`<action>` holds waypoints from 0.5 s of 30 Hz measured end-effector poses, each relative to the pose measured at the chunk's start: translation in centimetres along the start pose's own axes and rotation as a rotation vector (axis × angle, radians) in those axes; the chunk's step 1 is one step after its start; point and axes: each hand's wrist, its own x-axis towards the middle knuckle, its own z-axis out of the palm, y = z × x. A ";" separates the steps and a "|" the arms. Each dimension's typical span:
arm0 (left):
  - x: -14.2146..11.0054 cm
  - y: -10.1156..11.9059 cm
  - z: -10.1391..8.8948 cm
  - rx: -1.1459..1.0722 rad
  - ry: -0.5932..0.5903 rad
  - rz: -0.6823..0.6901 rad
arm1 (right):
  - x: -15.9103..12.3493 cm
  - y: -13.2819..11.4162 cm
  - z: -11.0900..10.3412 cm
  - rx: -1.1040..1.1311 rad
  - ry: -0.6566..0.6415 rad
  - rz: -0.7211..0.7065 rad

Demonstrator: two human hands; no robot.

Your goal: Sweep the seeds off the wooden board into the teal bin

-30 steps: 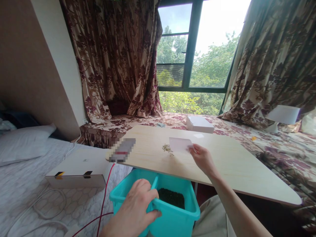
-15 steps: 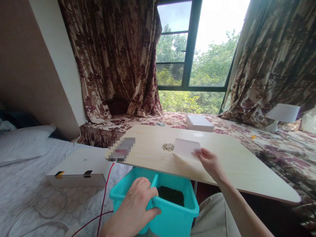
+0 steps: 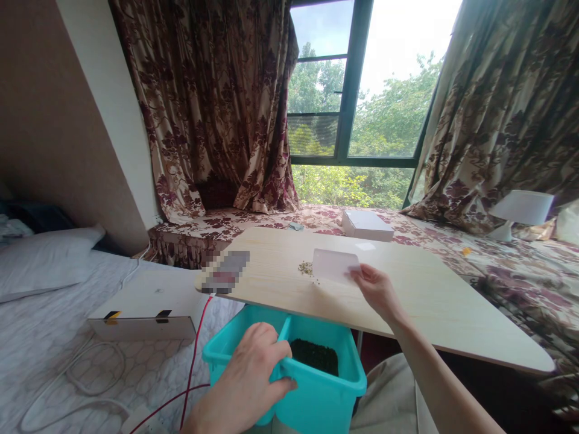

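in the head view, the right hand (image 3: pixel 373 289) pinches the near right corner of a white card (image 3: pixel 335 264), thumb and fingers pressed together. the card tilts over the desk (image 3: pixel 420 307), its left edge just beside a small pile of seeds (image 3: pixel 305 267); whether it touches the wood, i cannot tell. the left hand (image 3: pixel 256 367) clamps the front rim of a blue bin (image 3: pixel 316 398) at its divider, below the desk's near edge. dark crumbs (image 3: pixel 314 357) lie in the bin's right compartment.

a quick flick of the card could scatter the seeds, since a few lie loose already. a weak corner pinch might let the card bend or slip. if the left hand eased off, the bin could tip or drift from the edge, and seeds would miss it.

counted: two hands, one card, one pile of seeds too small to number, one bin with two compartments, one desk.
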 end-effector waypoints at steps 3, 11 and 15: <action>0.0 0.0 0.0 -0.003 0.007 0.007 | 0.1 -0.1 0.0 -0.029 -0.017 -0.022; 0.1 -0.1 0.1 -0.008 0.018 0.012 | -0.2 0.7 -1.3 -0.177 0.025 -0.053; 0.0 -0.1 0.1 0.001 0.015 0.016 | -0.3 0.9 -1.4 -0.190 0.035 -0.069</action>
